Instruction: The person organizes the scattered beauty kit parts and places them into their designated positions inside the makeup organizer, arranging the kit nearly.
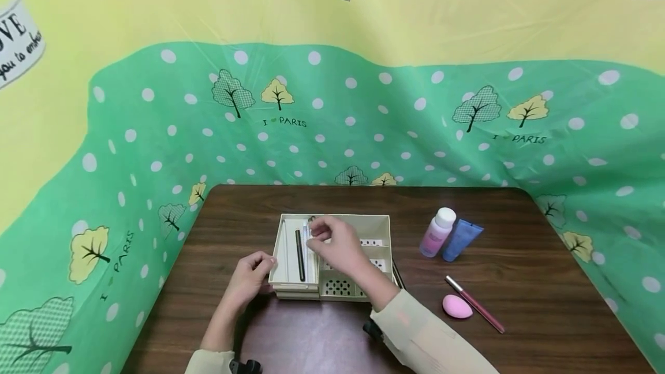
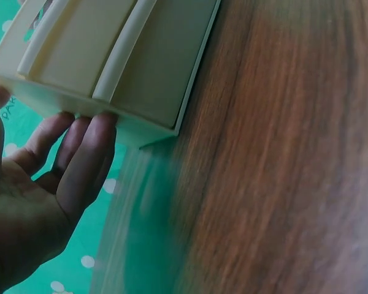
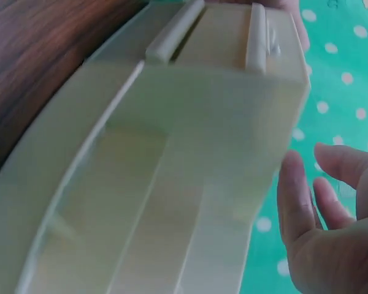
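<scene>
A cream organizer [image 1: 355,299] stands on the table, its raised left tray [image 1: 279,258] holding a black pen-like stick [image 1: 300,255] and slim pale sticks. At the organizer's left side is my left hand [image 1: 245,280]; in the left wrist view, the fingertips of this hand [image 2: 55,177] rest against the side wall near the drawer fronts. My right hand [image 1: 340,244] is over the tray's right edge, fingers bent loosely. The right wrist view shows the right hand [image 3: 331,220] beside the organizer [image 3: 233,122], thumb and fingers apart, with nothing visible between them.
Right of the organizer stand a pink bottle with a white cap [image 1: 437,232] and a blue tube [image 1: 461,240]. Nearer the front lie a pink egg-shaped sponge [image 1: 457,306] and a red brush-like stick [image 1: 480,309]. A dark stick [image 1: 398,275] is against the organizer's right side.
</scene>
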Available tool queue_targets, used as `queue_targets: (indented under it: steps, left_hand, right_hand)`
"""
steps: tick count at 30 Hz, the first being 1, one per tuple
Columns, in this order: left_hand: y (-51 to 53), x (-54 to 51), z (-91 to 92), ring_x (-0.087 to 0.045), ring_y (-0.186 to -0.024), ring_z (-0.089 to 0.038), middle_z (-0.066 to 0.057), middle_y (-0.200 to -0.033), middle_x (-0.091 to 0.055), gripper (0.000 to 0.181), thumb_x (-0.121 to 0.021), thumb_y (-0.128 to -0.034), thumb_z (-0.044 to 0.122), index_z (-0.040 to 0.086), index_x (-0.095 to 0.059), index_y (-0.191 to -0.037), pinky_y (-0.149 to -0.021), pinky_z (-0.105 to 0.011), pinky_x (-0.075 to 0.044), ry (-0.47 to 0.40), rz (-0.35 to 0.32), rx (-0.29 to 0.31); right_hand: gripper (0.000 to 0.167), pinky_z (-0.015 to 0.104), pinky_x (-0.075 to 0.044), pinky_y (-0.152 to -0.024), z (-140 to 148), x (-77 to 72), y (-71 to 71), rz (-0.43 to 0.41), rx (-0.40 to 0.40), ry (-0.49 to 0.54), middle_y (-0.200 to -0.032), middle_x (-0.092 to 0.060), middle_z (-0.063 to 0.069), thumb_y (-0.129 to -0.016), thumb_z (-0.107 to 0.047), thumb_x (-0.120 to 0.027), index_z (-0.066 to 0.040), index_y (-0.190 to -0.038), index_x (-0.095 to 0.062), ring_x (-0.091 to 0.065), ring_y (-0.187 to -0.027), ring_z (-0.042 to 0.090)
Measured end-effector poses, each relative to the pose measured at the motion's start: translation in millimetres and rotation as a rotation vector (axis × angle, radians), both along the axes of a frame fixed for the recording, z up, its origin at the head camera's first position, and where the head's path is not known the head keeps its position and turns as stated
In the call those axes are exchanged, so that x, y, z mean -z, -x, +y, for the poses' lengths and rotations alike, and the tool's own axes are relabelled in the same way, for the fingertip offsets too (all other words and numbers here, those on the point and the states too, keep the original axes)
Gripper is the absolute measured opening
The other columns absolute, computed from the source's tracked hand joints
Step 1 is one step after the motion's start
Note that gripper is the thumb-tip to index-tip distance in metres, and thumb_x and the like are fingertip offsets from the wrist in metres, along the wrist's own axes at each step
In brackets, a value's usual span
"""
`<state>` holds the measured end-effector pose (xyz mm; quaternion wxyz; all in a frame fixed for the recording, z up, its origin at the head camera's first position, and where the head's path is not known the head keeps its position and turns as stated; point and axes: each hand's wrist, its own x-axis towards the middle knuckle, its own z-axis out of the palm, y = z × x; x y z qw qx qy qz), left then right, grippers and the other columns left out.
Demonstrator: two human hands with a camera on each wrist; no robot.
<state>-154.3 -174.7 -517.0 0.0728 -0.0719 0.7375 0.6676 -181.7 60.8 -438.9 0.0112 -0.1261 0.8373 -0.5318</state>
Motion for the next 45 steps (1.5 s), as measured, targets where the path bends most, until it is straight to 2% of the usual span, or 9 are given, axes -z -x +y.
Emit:
queue_targets:
  steps: [5,10,15,19,23,28,34,37,45]
  left_hand:
    - [-2.6,-3.7,5.4,-0.063,-0.062,-0.015,-0.010,-0.096,-0.066,0.016,-0.063,-0.0974,0.011,-0.003,-0.070,-0.095,-0.054,-0.036,-0.063,0.030,0.016,-0.037]
    - [-1.3,-6.5,5.8,-0.063,-0.066,-0.016,-0.009,-0.093,-0.064,0.017,-0.063,-0.0986,0.012,-0.003,-0.071,-0.100,-0.055,-0.036,-0.063,0.030,0.013,-0.039]
    - [-2.0,-9.0,3.4,-0.064,-0.068,-0.018,-0.008,-0.094,-0.064,0.019,-0.064,-0.0986,0.013,-0.003,-0.072,-0.104,-0.058,-0.042,-0.064,0.042,0.019,-0.038]
    - [-3.6,-9.7,2.9,-0.064,-0.068,-0.018,-0.009,-0.095,-0.065,0.019,-0.065,-0.0979,0.013,-0.002,-0.073,-0.105,-0.058,-0.046,-0.064,0.060,0.031,-0.039]
    - [-3.0,-8.7,2.5,-0.064,-0.067,-0.018,-0.009,-0.095,-0.065,0.016,-0.065,-0.0972,0.012,-0.001,-0.073,-0.104,-0.058,-0.050,-0.064,0.084,0.045,-0.042]
    - [-3.8,-9.6,3.0,-0.063,-0.070,-0.016,-0.010,-0.096,-0.064,0.015,-0.065,-0.0972,0.012,0.000,-0.074,-0.103,-0.057,-0.048,-0.064,0.108,0.064,-0.040]
    - [-6.5,-10.4,2.6,-0.063,-0.072,-0.015,-0.010,-0.096,-0.063,0.018,-0.065,-0.0984,0.013,-0.001,-0.073,-0.106,-0.057,-0.041,-0.065,0.108,0.060,-0.032]
    - [-6.8,-10.6,2.1,-0.063,-0.072,-0.016,-0.010,-0.096,-0.064,0.019,-0.066,-0.0987,0.014,-0.002,-0.072,-0.108,-0.058,-0.041,-0.065,0.102,0.056,-0.028]
    - [-7.3,-14.5,2.0,-0.064,-0.070,-0.017,-0.012,-0.091,-0.064,0.018,-0.066,-0.0985,0.012,-0.003,-0.072,-0.106,-0.059,-0.043,-0.065,0.076,0.069,-0.003]
  right_hand:
    - [0.028,0.025,-0.062,-0.073,34,-6.9,-1.2,-0.004,0.061,0.027,-0.104,-0.072,0.011,-0.086,-0.005,-0.079,-0.005,-0.112,-0.069,-0.068,-0.089,0.019]
    - [0.026,0.025,-0.063,-0.068,70,-7.8,-1.9,0.024,0.143,-0.021,-0.103,-0.073,0.011,-0.086,-0.007,-0.080,-0.008,-0.110,-0.071,-0.070,-0.088,0.019]
    - [0.026,0.026,-0.063,-0.064,100,-2.4,-3.2,0.038,0.180,-0.052,-0.104,-0.074,0.013,-0.087,-0.010,-0.080,-0.008,-0.112,-0.070,-0.071,-0.086,0.019]
    - [0.028,0.028,-0.063,-0.060,123,5.5,-6.9,0.048,0.197,-0.050,-0.102,-0.072,0.016,-0.088,-0.006,-0.078,-0.002,-0.114,-0.069,-0.071,-0.084,0.019]
    - [0.029,0.028,-0.062,-0.058,142,15.1,-10.1,0.019,0.224,-0.060,-0.103,-0.070,0.019,-0.089,-0.003,-0.076,0.003,-0.116,-0.067,-0.069,-0.083,0.021]
    - [0.030,0.026,-0.061,-0.058,157,26.8,-14.9,-0.036,0.268,-0.116,-0.103,-0.070,0.018,-0.089,-0.005,-0.077,0.003,-0.116,-0.067,-0.068,-0.084,0.022]
    - [0.030,0.024,-0.058,-0.063,166,43.7,-19.5,-0.044,0.287,-0.223,-0.100,-0.074,0.015,-0.087,-0.007,-0.079,0.002,-0.114,-0.069,-0.069,-0.082,0.020]
    - [0.031,0.024,-0.055,-0.065,169,53.3,-20.4,-0.054,0.289,-0.268,-0.097,-0.075,0.012,-0.085,-0.008,-0.080,0.001,-0.113,-0.070,-0.067,-0.078,0.017]
    - [0.027,0.031,-0.055,-0.069,170,72.5,-23.9,-0.067,0.309,-0.400,-0.089,-0.074,0.005,-0.080,-0.012,-0.083,-0.004,-0.104,-0.074,-0.065,-0.074,0.011]
